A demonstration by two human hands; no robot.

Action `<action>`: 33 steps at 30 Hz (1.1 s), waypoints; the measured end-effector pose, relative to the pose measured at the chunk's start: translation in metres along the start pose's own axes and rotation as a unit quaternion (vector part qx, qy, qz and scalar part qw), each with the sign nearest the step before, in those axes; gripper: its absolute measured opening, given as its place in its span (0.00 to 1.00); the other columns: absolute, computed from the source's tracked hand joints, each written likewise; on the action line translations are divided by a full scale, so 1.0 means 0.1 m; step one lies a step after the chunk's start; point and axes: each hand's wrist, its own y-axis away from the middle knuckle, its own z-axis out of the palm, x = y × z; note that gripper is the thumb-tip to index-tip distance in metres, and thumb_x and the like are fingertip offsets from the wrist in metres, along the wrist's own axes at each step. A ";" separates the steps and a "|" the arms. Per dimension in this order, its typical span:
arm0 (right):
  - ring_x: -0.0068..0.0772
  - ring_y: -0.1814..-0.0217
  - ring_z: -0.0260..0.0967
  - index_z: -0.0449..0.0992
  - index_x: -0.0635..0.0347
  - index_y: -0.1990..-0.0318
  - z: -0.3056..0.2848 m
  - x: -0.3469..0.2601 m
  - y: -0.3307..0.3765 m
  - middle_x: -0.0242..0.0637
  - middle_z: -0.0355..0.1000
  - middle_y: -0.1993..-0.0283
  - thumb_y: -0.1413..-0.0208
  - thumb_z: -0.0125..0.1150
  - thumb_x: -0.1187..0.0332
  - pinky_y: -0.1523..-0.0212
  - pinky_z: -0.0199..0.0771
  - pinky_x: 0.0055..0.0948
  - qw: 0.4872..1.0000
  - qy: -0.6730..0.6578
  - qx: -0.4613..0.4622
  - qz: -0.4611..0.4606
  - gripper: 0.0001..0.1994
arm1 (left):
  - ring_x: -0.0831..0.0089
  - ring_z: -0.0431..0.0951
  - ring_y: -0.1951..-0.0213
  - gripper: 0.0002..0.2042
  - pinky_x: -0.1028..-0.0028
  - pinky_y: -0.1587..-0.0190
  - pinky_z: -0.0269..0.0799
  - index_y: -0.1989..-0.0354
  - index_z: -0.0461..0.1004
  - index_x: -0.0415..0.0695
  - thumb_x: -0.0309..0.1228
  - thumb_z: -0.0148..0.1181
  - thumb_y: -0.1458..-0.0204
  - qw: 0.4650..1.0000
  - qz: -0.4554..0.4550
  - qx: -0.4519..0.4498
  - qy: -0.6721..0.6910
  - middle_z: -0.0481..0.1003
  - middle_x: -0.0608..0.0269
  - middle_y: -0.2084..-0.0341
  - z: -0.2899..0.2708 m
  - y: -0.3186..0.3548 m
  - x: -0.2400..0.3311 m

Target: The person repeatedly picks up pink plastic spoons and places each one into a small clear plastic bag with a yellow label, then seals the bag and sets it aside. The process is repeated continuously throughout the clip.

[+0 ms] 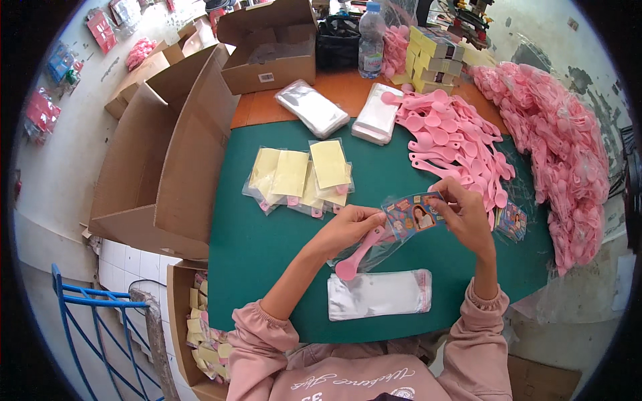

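Observation:
My left hand (349, 230) pinches a clear plastic bag (379, 256) together with a pink measuring spoon (347, 269), whose round bowl points down and toward me. Between thumb and fingers, my right hand (468, 217) grips the right end of a colourful printed card (420, 215). The card's left part meets the bag at my left fingertips; how far it is inside I cannot tell. Below my hands lies a stack of clear bags (379, 294) on the green tabletop (281, 267). Beside my right wrist sits a small fan of printed cards (512, 222).
Filled packets with cream backs (290, 172) lie at left. A heap of pink spoons (441, 137) is at far right, near bagged spoons (555, 147). Two bag bundles (312, 109), a water bottle (371, 40) and card stacks (435, 60) stand behind. Cardboard boxes (190, 147) flank the left edge.

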 end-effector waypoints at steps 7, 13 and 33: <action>0.11 0.82 0.59 0.67 0.63 0.66 -0.12 0.01 -0.05 0.28 0.69 0.75 0.49 0.53 0.75 0.86 0.54 0.14 0.996 0.042 -0.073 -0.030 0.04 | 0.88 0.63 0.78 0.15 0.85 0.76 0.59 0.65 0.74 0.37 0.38 0.47 0.44 0.997 0.032 -0.018 -0.061 0.71 0.73 0.79 -0.02 -0.04 -0.09; 0.14 0.82 0.60 0.66 0.64 0.67 -0.11 -0.04 -0.04 0.31 0.68 0.77 0.49 0.53 0.74 0.86 0.58 0.16 0.993 -0.006 -0.110 0.030 0.04 | 0.88 0.64 0.72 0.16 0.86 0.70 0.63 0.62 0.74 0.36 0.38 0.47 0.44 0.998 0.009 -0.061 -0.030 0.71 0.73 0.75 0.02 -0.03 -0.01; 0.18 0.73 0.63 0.69 0.64 0.73 0.28 0.26 -0.03 0.29 0.66 0.78 0.58 0.63 0.71 0.73 0.64 0.19 0.965 -0.021 -0.261 -0.006 0.09 | 0.80 0.69 0.66 0.34 0.78 0.64 0.67 0.36 0.37 0.46 0.34 0.51 0.46 0.981 0.023 -0.053 -0.184 0.73 0.58 0.64 0.12 0.06 0.04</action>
